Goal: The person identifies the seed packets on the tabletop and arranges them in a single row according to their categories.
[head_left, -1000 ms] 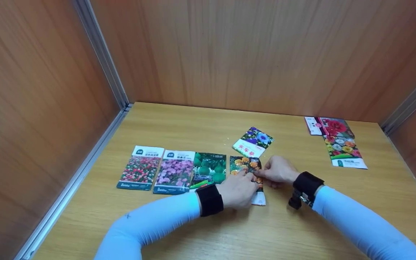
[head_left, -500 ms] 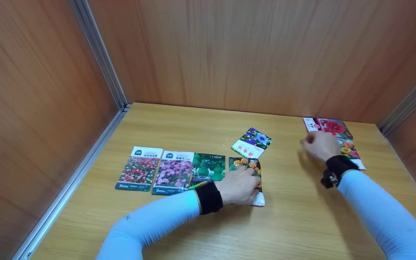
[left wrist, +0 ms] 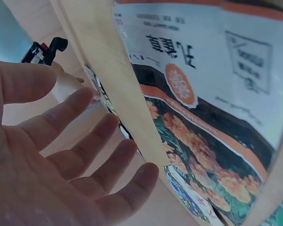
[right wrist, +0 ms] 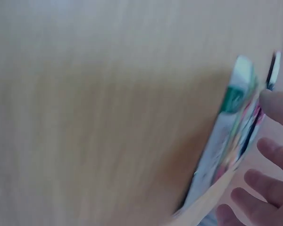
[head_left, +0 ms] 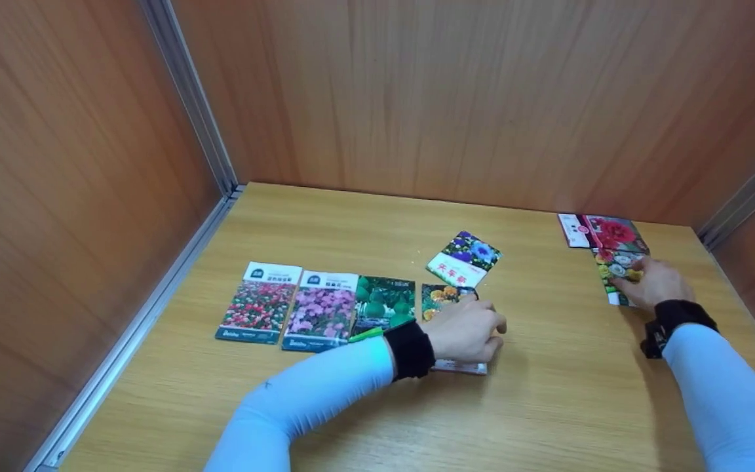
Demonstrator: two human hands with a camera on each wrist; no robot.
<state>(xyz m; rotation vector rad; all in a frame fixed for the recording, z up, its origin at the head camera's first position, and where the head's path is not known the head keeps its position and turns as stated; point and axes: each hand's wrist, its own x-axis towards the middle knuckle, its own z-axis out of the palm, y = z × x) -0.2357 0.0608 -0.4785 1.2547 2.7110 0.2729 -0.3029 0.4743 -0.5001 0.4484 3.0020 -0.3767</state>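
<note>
Presently: left hand (head_left: 466, 331), loosely spread, holding nothing, over orange-flower packet (head_left: 438, 296); right hand (head_left: 663, 286), fingers apart, at mixed-flower packet (head_left: 608, 268), contact unclear.

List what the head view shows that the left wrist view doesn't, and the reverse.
Only the head view shows the leftmost packet and the lilac packet beside it. Only the left wrist view shows the palm side of the left hand and the orange emblem on the marigold packet. Both show that packet, the blue-flower packet and both hands, including the right hand.
</note>
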